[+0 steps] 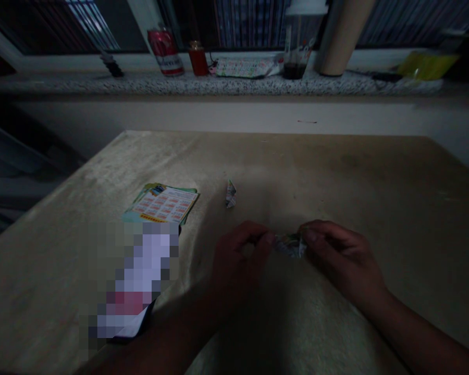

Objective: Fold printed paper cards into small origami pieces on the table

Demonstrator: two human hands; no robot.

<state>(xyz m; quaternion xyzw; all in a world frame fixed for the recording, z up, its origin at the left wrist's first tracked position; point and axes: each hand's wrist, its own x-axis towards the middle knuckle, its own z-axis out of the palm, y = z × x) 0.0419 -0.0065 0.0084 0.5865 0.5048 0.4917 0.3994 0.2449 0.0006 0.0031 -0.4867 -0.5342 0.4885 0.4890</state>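
Between my two hands is a small piece of folded printed paper point(291, 246), held just over the table. The thumb and fingers of my left hand point(242, 255) pinch its left end. My right hand point(342, 255) grips the right end, also between thumb and fingers. Its exact folds are too dark and small to make out. Farther back, a second small folded paper piece point(230, 194) lies by itself on the table. To the left is a stack of printed cards point(166, 203), the top one showing a grid of red print.
A lit phone point(144, 276), blurred out in blocks, lies beside my left forearm on the table point(355, 177). Along the stone windowsill point(133, 86) stand a red can point(166, 52), a small red bottle point(198, 58), a lidded plastic cup point(299, 44) and a tall tan cylinder point(344, 39).
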